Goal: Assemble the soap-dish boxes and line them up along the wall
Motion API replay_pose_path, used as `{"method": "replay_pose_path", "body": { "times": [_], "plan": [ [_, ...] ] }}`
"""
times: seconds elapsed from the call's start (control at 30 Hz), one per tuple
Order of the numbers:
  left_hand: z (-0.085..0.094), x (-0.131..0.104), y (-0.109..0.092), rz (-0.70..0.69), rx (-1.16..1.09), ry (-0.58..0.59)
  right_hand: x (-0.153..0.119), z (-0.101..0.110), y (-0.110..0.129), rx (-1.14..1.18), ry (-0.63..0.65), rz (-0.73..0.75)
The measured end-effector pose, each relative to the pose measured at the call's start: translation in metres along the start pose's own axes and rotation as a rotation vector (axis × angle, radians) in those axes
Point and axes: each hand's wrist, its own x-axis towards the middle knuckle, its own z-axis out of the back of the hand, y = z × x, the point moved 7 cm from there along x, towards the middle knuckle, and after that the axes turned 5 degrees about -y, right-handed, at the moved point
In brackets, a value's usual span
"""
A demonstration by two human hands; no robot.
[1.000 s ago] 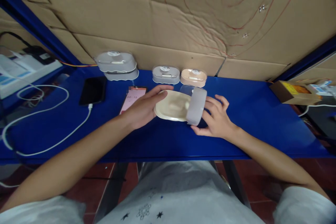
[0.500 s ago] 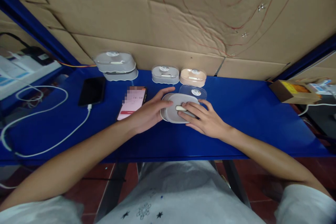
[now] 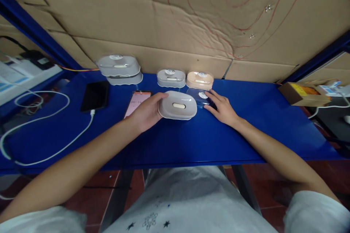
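Observation:
My left hand [image 3: 149,112] grips the left end of a grey oval box [image 3: 177,113], its thumb on the rim. A cream oval piece [image 3: 178,105] sits in the middle of the box's grey inner tray. To the right, my right hand [image 3: 222,108] has its fingers apart and touches the right side of a clear lid [image 3: 194,95] with a round white sticker. The lid lies on the blue table [image 3: 235,145], just behind and right of the box.
Behind stand a grey lidded box [image 3: 171,78], a peach lidded box [image 3: 199,80] and two stacked grey boxes [image 3: 119,66]. A lit phone [image 3: 138,102], a dark phone [image 3: 94,95] with white cable, and a cardboard box [image 3: 304,94] flank them.
My right hand has left the grey box and moved right and slightly up to the clear lid. The grey box has shifted left in my left hand, its inner tray now seated evenly inside.

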Motion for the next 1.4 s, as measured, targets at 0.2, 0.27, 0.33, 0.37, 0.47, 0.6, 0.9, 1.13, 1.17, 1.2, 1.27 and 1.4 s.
{"method": "replay_pose_path", "body": {
  "times": [0.2,0.27,0.33,0.37,0.47,0.6,0.9,1.13,1.17,1.2,1.27,1.4],
  "plan": [
    [-0.001,0.0,0.01,0.036,-0.012,0.011,-0.003,0.012,0.016,0.234,-0.093,-0.049],
    [-0.003,0.0,0.013,0.034,-0.041,0.036,-0.008,0.012,0.031,0.296,-0.08,0.007],
    [-0.007,-0.001,0.015,0.037,-0.055,0.093,-0.013,0.011,0.048,0.314,-0.054,0.106],
    [-0.009,-0.002,0.016,0.044,-0.051,0.132,-0.015,0.011,0.056,0.308,-0.038,0.156],
    [-0.017,-0.006,0.021,0.07,-0.02,0.247,-0.02,0.012,0.069,0.26,-0.006,0.256],
    [-0.02,-0.008,0.021,0.05,0.008,0.322,-0.02,0.016,0.074,0.213,-0.001,0.326],
    [-0.014,-0.006,0.021,0.001,0.0,0.195,-0.02,0.014,0.075,0.31,0.074,0.339],
    [-0.013,-0.002,0.029,0.1,-0.056,0.084,-0.02,0.006,0.072,0.336,0.09,0.318],
    [-0.012,-0.002,0.029,0.102,-0.056,0.084,-0.02,0.008,0.073,0.332,0.06,0.323],
    [-0.012,-0.002,0.029,0.101,-0.054,0.088,-0.021,0.011,0.074,0.329,0.031,0.332],
    [-0.013,-0.003,0.027,0.096,-0.045,0.105,-0.022,0.016,0.078,0.327,-0.019,0.355],
    [-0.012,-0.003,0.028,0.101,0.004,0.129,-0.022,0.023,0.079,0.333,-0.041,0.381]
  ]
}}
